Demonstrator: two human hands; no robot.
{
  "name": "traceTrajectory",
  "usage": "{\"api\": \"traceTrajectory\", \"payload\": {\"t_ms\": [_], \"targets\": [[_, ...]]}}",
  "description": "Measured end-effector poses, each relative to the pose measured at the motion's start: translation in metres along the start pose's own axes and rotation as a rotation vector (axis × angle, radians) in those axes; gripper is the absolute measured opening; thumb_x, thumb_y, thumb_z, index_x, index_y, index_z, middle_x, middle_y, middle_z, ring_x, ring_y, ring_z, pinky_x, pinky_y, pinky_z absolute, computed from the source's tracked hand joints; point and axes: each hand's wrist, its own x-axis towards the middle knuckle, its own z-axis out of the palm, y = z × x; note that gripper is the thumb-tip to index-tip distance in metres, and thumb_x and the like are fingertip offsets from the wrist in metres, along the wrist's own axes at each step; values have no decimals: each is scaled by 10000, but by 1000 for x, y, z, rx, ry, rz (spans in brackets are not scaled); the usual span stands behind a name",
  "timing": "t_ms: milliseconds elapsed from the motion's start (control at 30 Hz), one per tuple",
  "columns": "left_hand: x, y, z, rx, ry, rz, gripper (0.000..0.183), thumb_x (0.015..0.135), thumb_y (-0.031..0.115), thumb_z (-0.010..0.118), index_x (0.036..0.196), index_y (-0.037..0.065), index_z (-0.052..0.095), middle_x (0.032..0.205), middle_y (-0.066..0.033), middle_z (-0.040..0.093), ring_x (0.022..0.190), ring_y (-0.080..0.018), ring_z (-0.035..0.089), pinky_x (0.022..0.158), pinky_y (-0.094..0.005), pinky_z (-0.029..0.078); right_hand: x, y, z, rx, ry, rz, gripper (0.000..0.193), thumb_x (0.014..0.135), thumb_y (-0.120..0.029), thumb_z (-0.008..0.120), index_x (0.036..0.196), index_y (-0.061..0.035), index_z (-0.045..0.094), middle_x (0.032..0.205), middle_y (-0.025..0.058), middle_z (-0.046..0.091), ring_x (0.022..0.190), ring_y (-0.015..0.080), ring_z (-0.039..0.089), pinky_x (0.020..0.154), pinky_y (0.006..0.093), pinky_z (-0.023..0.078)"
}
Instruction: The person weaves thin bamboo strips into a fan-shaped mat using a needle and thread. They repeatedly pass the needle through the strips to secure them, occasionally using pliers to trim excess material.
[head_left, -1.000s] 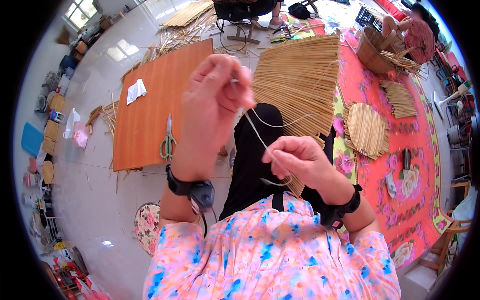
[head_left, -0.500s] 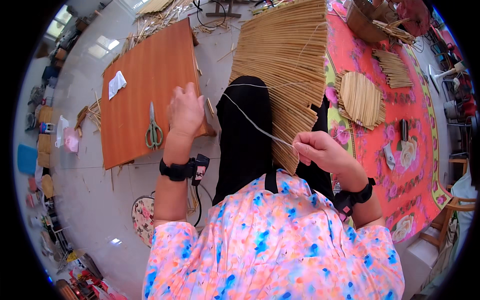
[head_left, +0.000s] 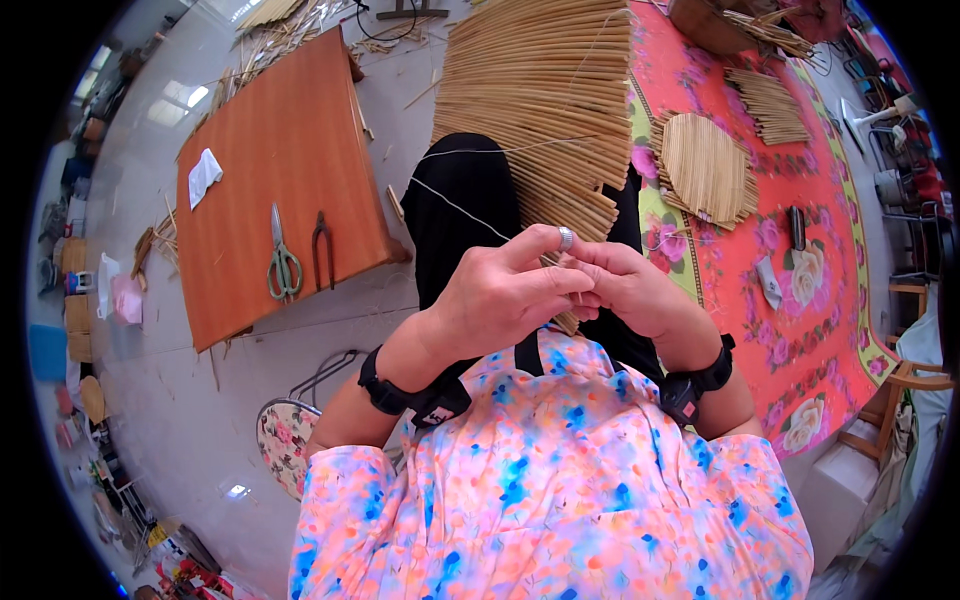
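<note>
Two hands meet in the head view, left and right, fingertips together; which clamps the white cord, I cannot tell. It trails toward ten o'clock, the stalk mat toward twelve. Cord work seems in hand, calling next for a steady pinch.

Pale, glossy tiles cover the floor, catching bright patches of light toward the upper left. An orange-brown wooden desk stands left of centre, near a round floral seat. A red floral cloth spreads rightward, beside a wooden chair. Assorted clutter lines the left edge.
</note>
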Motion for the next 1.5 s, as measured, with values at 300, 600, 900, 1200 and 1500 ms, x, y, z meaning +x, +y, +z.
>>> {"api": "traceTrajectory", "payload": {"t_ms": [300, 600, 900, 1200, 1500], "targets": [[6, -3, 4, -153, 76, 7, 140, 831, -23, 717, 960, 15, 679, 1084, -149, 618, 774, -171, 665, 619, -243, 528, -6, -12, 7, -146, 11, -23, 185, 1038, -211, 529, 1049, -40, 598, 815, -66, 526, 696, 15, 445, 594, 198, 385], [8, 2, -15, -1150, 130, -642, 125, 928, 36, 652, 1026, -4, 585, 833, -79, 664, 686, -130, 665, 641, -245, 562, -13, -39, 20, -401, 266, -514, 236, 948, -38, 629, 1182, -11, 611, 886, -44, 534, 799, 11, 495, 712, 173, 427], [19, 5, -8, -1330, 190, -604, 323, 914, 53, 684, 1093, 56, 415, 832, -88, 659, 688, -154, 682, 629, -256, 580, 2, -35, 23, -349, 147, -604, 230, 922, -8, 646, 1150, -3, 679, 875, 10, 571, 807, 62, 551, 718, 218, 447], [21, 4, -4, -1025, 160, -593, 268, 907, 40, 684, 1049, 41, 458, 819, -61, 650, 698, -131, 672, 618, -241, 552, 5, -31, 27, -519, 402, -612, 50, 890, -36, 684, 866, 8, 685, 808, 53, 608, 721, 110, 580, 647, 239, 455], [32, 14, -6, -42, 155, -315, 198, 811, -6, 722, 966, 24, 602, 727, -51, 614, 607, -103, 611, 560, -230, 484, 6, -32, 22, -860, 632, -723, 183, 843, -118, 742, 755, -4, 628, 694, 64, 524, 575, 132, 491, 514, 280, 378]]}}
